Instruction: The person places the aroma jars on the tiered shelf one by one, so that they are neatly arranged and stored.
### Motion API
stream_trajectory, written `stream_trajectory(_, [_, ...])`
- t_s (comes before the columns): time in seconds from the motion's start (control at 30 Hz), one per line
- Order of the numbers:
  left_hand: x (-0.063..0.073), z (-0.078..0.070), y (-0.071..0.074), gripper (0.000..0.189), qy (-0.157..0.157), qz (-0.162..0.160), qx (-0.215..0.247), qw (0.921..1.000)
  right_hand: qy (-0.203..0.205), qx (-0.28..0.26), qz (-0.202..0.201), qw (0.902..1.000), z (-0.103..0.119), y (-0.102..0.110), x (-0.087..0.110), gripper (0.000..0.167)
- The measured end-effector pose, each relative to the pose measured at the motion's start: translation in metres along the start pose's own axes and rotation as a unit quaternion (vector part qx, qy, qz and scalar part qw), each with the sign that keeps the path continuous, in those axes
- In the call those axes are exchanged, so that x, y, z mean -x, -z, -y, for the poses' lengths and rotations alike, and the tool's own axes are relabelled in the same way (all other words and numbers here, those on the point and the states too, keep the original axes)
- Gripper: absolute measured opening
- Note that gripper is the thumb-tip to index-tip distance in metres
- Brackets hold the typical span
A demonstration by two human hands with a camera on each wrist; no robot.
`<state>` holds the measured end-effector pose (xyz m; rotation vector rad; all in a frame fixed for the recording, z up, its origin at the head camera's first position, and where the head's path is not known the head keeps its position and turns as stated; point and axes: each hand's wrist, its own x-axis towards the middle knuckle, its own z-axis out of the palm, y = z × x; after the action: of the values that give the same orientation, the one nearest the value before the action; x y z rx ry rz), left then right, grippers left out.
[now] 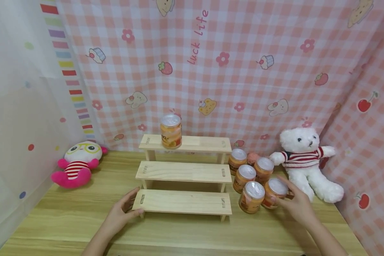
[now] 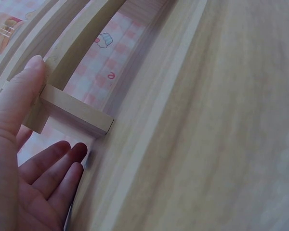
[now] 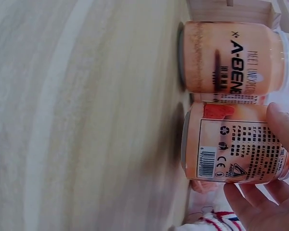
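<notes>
A three-tier wooden display stand (image 1: 182,202) stands on the table. My left hand (image 1: 123,209) holds the left end of its lowest tier, with the thumb (image 2: 24,91) on the front edge and the other fingers behind. With my right hand (image 1: 296,204) I grip an orange can with a silver lid (image 1: 276,190), thumb on one side and fingers on the other. The can's printed label and barcode (image 3: 206,162) face the right wrist camera. Right beside it is another can (image 1: 252,197). On the top tier, left of its middle, one can (image 1: 171,131) stands upright.
More cans (image 1: 244,177) cluster right of the stand, near a small pink fuzzy thing (image 1: 252,158). A white teddy bear (image 1: 302,160) sits behind my right hand. The pink plush toy (image 1: 76,165) sits at the left. Checked cloth (image 1: 195,81) hangs behind the table (image 1: 179,238).
</notes>
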<state>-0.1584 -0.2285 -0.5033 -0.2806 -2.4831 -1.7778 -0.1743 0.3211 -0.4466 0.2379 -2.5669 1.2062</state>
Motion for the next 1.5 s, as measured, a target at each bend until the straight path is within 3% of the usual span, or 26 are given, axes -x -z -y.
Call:
stream_trajectory(0.27, [0.000,0.000,0.000,0.077,0.004,0.003,0.006,1.0000,0.041,0.011,-0.037,0.9984,0.012,0.010,0.002,0.067])
stream_trajectory(0.77, [0.000,0.001,0.000,0.077,0.010,0.002,0.012,0.9999,0.070,0.036,-0.048,0.9958,0.048,0.032,-0.002,0.070])
stream_trajectory(0.97, [-0.001,0.001,0.000,0.076,0.006,0.002,0.011,0.9999,0.078,0.036,-0.038,0.9956,0.062,0.038,-0.007,0.071])
stream_trajectory(1.27, [-0.001,0.002,0.000,0.076,0.010,0.000,0.007,0.9999,0.049,0.019,0.003,0.9986,0.088,0.039,-0.018,0.073])
stream_trajectory(1.5, [0.000,0.001,0.000,0.076,0.014,0.003,0.014,0.9998,0.062,0.011,0.015,0.9979,0.111,0.033,-0.031,0.071])
